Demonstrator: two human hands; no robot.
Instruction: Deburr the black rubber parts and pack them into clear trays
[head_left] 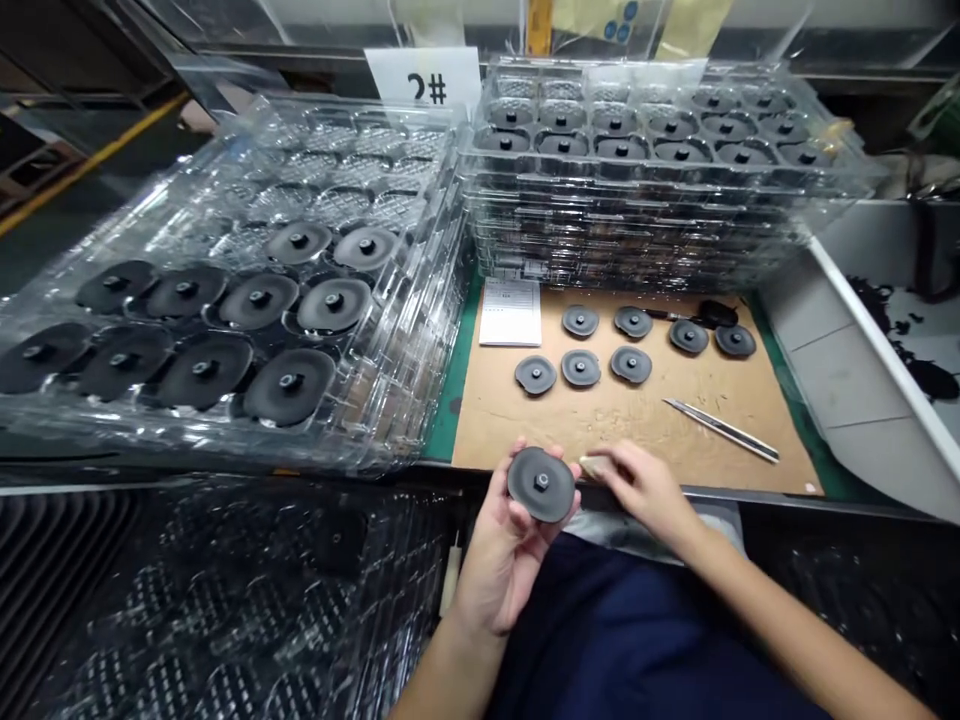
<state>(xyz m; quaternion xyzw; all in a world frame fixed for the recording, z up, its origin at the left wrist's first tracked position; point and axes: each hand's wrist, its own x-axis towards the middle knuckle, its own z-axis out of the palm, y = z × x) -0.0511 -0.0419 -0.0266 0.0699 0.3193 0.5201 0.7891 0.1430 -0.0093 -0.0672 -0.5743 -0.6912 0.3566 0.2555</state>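
Cardboard work mat point(630, 425) over a green bench cover point(453, 385), clear plastic trays point(660, 200) stacked beyond, and we're right on the hands: a black disc point(541, 484) lies in the cupped left hand point(504, 565), fingers curled up under its rim, central stud facing up. It's round, so we see no long axis. The right hand point(645, 490) sits just beside the disc's right edge, fingertips pinched narrow, and we can't tell whether they hold anything. Seven more discs point(580, 367) stand in rows near steel tweezers point(721, 430); a white placard point(421, 75) reads #2, upside down to us.
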